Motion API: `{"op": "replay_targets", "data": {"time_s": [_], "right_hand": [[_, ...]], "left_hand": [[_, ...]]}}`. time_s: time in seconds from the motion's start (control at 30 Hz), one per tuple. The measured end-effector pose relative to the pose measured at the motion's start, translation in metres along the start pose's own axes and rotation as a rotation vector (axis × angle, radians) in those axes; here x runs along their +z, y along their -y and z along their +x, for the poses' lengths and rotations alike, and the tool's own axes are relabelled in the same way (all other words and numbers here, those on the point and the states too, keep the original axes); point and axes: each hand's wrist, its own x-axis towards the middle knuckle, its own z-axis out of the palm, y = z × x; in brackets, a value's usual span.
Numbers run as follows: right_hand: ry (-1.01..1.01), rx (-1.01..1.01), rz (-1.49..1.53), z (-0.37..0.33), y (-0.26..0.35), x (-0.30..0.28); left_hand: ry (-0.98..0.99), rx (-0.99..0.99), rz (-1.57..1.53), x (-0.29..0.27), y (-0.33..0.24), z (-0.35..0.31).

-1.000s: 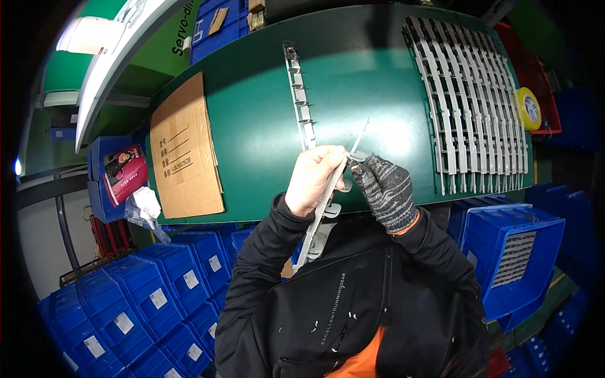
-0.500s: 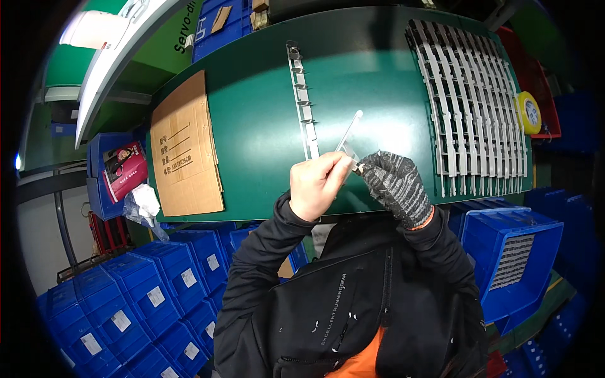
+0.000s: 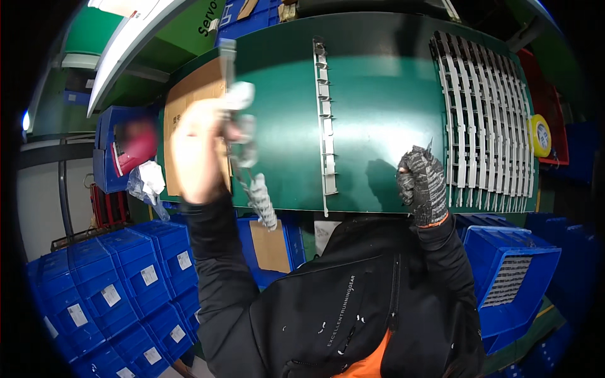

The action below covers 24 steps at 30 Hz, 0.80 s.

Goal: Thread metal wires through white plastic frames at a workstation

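My bare left hand (image 3: pixel 201 151) is raised over the left part of the green table, smeared by motion. A long grey notched strip (image 3: pixel 259 198) hangs along its fingers and seems gripped by them; its outline is blurred. My right hand (image 3: pixel 423 183), in a dark knit glove, is closed above the table's near right part. A thin pointed tip rises by its knuckles, but what it holds is hidden. Between the hands lies one grey strip with clip-like tabs (image 3: pixel 327 135), running away from me. Right of my gloved hand, several similar strips (image 3: pixel 479 126) lie side by side.
Flat cardboard (image 3: pixel 189 82) lies at the table's left, partly behind my hand. A yellow tape roll (image 3: pixel 540 135) and red bin (image 3: pixel 558 107) are at the right edge. Blue crates (image 3: pixel 113 268) are stacked below left; an open blue crate (image 3: pixel 513 293) stands below right.
My left hand has swung left, away from the right hand, and now has a long strip at its fingers. The thin pale piece both hands met at is gone from between them. The view shifted slightly.
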Motion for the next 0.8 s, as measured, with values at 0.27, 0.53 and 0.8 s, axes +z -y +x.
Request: {"op": "replay_targets", "data": {"time_s": [0.27,0.53,0.8], "right_hand": [[0.251,0.291,-0.048,0.017,-0.028,0.024],[-0.198,-0.111,0.332,0.044,0.005,0.012],[-0.099,-0.378,-0.164,0.026,0.061,-0.011]], "left_hand": [[-0.268,0.312,-1.19,-0.108,-0.023,-0.032],[-0.139,0.073,-1.58,0.002,0.059,-0.056],[0.695,-0.094,-0.383,-0.043,0.11,-0.052]]}}
